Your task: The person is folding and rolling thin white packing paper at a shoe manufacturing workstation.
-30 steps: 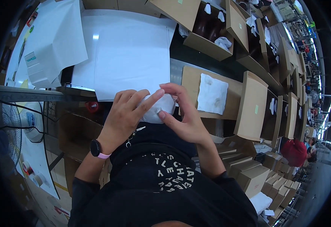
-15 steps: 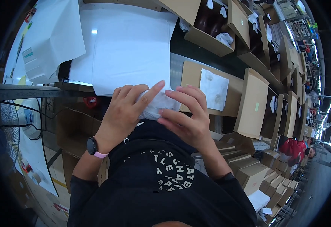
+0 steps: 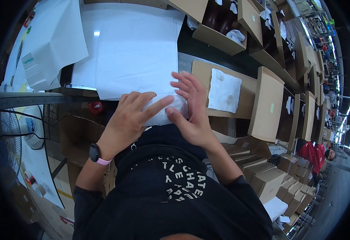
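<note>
Landmark: white paper [image 3: 137,52]. White wrapped bundle [image 3: 159,118] is just off the paper's near edge, at the person's waist; contact with the paper cannot be told. Left hand [image 3: 130,114] grasps the bundle from its left side, index finger extended across the top. Right hand [image 3: 193,114] is spread loosely at the bundle's right side, fingers raised and parted; thumb overlaps the bundle, touch uncertain. Right of the paper: cardboard [image 3: 248,100] bearing a stained white pad [image 3: 225,91]. Farther right of the paper: open boxes [image 3: 219,40].
</note>
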`<state>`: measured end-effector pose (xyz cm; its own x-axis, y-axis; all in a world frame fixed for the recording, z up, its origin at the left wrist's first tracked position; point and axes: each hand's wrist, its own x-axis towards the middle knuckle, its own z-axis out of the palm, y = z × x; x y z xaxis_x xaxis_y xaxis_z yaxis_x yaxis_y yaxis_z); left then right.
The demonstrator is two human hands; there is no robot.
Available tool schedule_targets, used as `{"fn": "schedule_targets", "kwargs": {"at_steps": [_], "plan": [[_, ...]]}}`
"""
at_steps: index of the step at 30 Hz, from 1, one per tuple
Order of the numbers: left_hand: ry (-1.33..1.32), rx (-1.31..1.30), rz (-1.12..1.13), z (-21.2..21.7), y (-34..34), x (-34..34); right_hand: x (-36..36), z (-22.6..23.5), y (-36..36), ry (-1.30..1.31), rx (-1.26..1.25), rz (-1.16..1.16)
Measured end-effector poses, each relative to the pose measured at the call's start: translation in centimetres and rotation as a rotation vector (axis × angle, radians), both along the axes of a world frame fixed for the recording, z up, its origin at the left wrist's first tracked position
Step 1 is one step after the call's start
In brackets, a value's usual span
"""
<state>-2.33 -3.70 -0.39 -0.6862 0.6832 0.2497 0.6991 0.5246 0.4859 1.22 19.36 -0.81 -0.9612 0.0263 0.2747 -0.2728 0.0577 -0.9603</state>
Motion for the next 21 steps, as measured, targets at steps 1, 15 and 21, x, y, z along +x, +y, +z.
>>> {"fn": "schedule_targets", "kwargs": {"at_steps": [1, 15, 21], "plan": [[-0.001, -0.001, -0.003, -0.3, -0.2, 0.1, -0.2, -0.4, 0.3, -0.08, -0.018, 0.105], [-0.606, 0.496, -0.128, -2.7, 0.0, 0.4, 0.0, 1.2, 2.2, -0.446, -0.012, 0.468], [-1.02, 0.899, 0.013, -3.9, 2.1, 2.8, -0.7, -2.9, -2.8, 0.197, 0.306, 0.001]]}}
